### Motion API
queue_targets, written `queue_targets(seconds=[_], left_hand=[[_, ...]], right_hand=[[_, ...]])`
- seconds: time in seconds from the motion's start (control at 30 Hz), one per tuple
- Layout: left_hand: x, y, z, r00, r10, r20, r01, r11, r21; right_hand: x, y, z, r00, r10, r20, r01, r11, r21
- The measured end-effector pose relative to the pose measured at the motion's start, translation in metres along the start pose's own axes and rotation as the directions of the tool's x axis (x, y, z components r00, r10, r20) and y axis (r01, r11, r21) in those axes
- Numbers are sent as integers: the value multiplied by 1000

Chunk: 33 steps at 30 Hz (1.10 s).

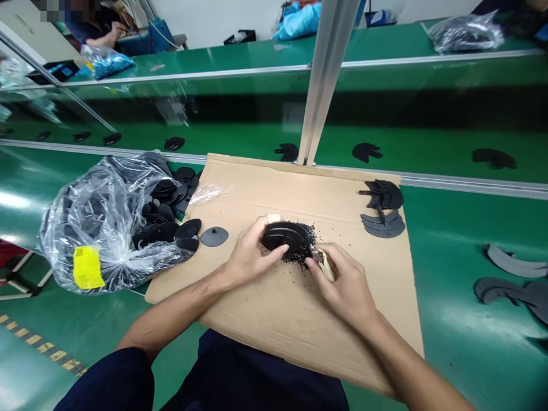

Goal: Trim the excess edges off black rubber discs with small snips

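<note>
- Here at the centre of our clock, on the cardboard sheet (265, 308), sits the black disc (285, 234), the piece in work right now!
- The left hand (248, 257) comes in at eight o'clock, pinching it: thumb down on the face, fingers at the far rim, pale wrap (274, 218) on one fingertip.
- Over at four o'clock, the right hand (349, 288) wraps its fingers round the cream-handled tool (326, 266), tip up against the rim or just beside it; whether its blades are parted, I cannot tell.
- And look at those black crumbs (299, 257), thick from one round to six o'clock! I'd call this piece underway, not finished.
- Nine o'clock: a lone disc (214, 236) lies flat, and farther out more discs (160, 217) crowd the mouth of the clear bag (98, 211). Plenty left there, by my reckoning.
- Between two and three o'clock, curved pieces (383, 208) lie stacked on the cardboard; done or waiting, the view doesn't settle it.
- Now the lettering: a yellow label (88, 267) on the bag, just short of nine o'clock, carries a dark square mark, perhaps a code, with print too small to read. No brand is legible anywhere.
</note>
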<state>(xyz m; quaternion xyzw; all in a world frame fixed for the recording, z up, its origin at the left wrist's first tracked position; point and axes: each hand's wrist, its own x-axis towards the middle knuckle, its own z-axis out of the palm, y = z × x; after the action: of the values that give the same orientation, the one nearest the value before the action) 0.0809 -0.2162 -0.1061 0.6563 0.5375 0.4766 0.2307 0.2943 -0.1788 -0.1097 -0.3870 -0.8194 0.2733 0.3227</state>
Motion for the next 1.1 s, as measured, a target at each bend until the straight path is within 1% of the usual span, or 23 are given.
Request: queue_targets(seconds=[0.03,0.07,0.1,0.13,0.17,0.2,0.23,0.27,0.3,0.33,0.37,0.43,0.47,0.53,0.6,0.67,0.73,0.8,0.83,0.9,0.93,1.0,1.1], left_hand=[[2,-1,-1,999,-50,-2,50,997,-66],[3,-1,-2,997,-75,-10,73,991,-112],[4,-2,-2,997,-73,-25,69,989,-130],[5,-2,-3,998,-45,-48,39,992,-118],[5,-1,-2,997,10,-75,-16,997,-75],[5,0,-1,991,91,-99,-92,996,-5],[5,1,0,975,193,-110,-184,979,87],[5,2,2,949,299,-98,-277,942,191],[4,4,5,918,393,-58,-361,885,294],[3,5,7,888,461,2,-426,821,381],[3,6,10,866,496,67,-471,761,447],[4,7,13,851,498,166,-504,686,525],[4,6,14,854,487,181,-499,670,550],[6,4,12,869,466,164,-465,660,589],[8,0,7,887,447,116,-418,670,614],[10,-3,3,899,431,76,-385,695,607],[11,-5,1,900,430,68,-392,732,558],[10,-5,3,884,455,111,-450,761,468],[10,-5,5,867,475,149,-491,768,411],[9,-5,9,828,512,229,-560,769,308],[9,-5,11,815,517,262,-577,768,278],[10,-6,11,816,495,298,-568,781,259],[12,-6,1,852,418,315,-498,834,238]], right_hand=[[0,2,0,998,-67,-8,65,989,-130],[0,4,0,993,-120,-3,115,960,-256],[0,5,-1,988,-156,5,147,919,-366],[0,6,-2,984,-175,17,163,877,-453],[0,6,-3,983,-181,28,169,839,-517],[0,6,-3,982,-183,40,174,809,-561],[0,5,-4,981,-186,56,183,786,-591],[0,3,-4,979,-189,79,197,767,-611],[-1,1,-4,976,-193,101,214,754,-621],[-1,-1,-4,972,-199,124,232,747,-623],[-1,-3,-3,969,-206,140,248,744,-621],[-2,-5,-3,965,-211,158,263,744,-614],[-2,-5,-3,964,-214,158,266,745,-612],[-2,-4,-4,967,-212,143,255,759,-599],[-2,-2,-6,975,-204,91,220,809,-545],[-1,0,-7,980,-199,6,182,882,-435],[0,0,-9,971,-222,-93,184,934,-308],[2,-1,-10,945,-286,-159,247,942,-225],[3,-2,-11,928,-329,-177,293,934,-203],[4,-3,-12,895,-428,-129,404,898,-174],[5,-2,-13,887,-448,-111,430,890,-153],[6,-1,-13,901,-419,-112,411,908,-85],[9,1,-12,928,-337,-158,341,940,-2]])
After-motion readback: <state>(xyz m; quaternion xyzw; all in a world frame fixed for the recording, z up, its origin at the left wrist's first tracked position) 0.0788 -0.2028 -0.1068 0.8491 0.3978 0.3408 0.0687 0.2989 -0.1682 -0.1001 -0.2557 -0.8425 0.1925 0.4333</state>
